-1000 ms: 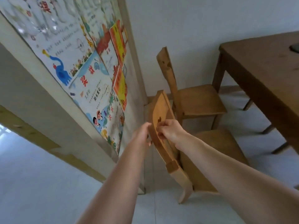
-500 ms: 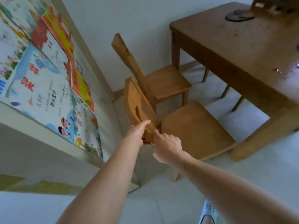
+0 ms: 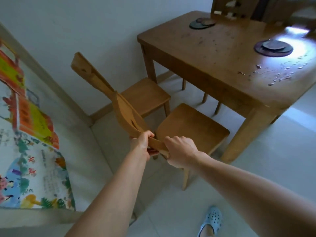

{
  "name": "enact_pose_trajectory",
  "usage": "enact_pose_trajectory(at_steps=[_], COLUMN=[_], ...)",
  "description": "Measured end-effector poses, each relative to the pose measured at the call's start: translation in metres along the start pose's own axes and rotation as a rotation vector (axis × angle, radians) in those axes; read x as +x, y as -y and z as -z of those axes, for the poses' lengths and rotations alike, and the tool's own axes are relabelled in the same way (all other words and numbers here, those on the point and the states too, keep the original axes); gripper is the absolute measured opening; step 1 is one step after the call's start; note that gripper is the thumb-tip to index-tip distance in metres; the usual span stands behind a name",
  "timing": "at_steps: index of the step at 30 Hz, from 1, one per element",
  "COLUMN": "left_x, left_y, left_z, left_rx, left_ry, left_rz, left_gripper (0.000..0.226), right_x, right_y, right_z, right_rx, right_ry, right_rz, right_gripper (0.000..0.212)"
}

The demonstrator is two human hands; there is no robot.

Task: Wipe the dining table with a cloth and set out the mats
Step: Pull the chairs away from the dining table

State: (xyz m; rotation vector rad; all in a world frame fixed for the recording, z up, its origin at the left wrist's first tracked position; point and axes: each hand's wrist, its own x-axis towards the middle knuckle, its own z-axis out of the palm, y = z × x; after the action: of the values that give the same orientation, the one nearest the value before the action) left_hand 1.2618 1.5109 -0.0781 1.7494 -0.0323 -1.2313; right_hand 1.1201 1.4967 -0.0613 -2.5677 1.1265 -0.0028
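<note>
The wooden table point(image 3: 213, 65) fills the right side. Off its corner stands the nearer chair point(image 3: 191, 127), a second chair point(image 3: 145, 94) just behind. Two piles of round dark mats lie on the table: far mats point(image 3: 202, 23) at the back edge, near mats point(image 3: 273, 48) in glare. The left hand point(image 3: 142, 144) and right hand point(image 3: 179, 151) both clutch the nearer chair's top rail. Crumbs point(image 3: 280, 76) litter the table.

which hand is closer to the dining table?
Right. The right hand grips the near chair's backrest on the side facing the dining table; the left hand grips the same backrest farther off, on the poster side.
</note>
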Motion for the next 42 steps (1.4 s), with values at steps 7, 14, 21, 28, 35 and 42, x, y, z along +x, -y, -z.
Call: enact_pose_trajectory(at_steps=[7,14,21,28,35,42], left_x=[0.014,0.030,0.046,0.050,0.057,0.056], left_y=[-0.018,-0.039,-0.056,-0.069,-0.078,-0.080], left_z=[-0.093,-0.168,-0.227,-0.280,-0.317,-0.335], left_rx=[-0.022,0.016,0.097,0.093,0.114,0.086], left_ry=[0.040,0.060,0.085,0.094,0.100,0.111], left_rz=[-0.005,-0.015,-0.002,-0.001,0.017,0.005], left_gripper=[0.049,0.045,0.048,0.057,0.042,0.061], right_x=[0.019,0.042,0.063,0.078,0.086,0.091], right_y=[-0.084,-0.154,-0.217,-0.268,-0.305,-0.324], right_z=[0.033,0.059,0.076,0.092,0.103,0.112], right_rx=[-0.058,-0.079,-0.105,-0.112,-0.099,-0.100], right_ry=[-0.010,-0.009,-0.012,-0.011,-0.011,0.033], right_rz=[-0.061,-0.107,-0.146,-0.180,-0.181,-0.183], right_gripper=[0.018,0.019,0.012,0.007,0.010,0.015])
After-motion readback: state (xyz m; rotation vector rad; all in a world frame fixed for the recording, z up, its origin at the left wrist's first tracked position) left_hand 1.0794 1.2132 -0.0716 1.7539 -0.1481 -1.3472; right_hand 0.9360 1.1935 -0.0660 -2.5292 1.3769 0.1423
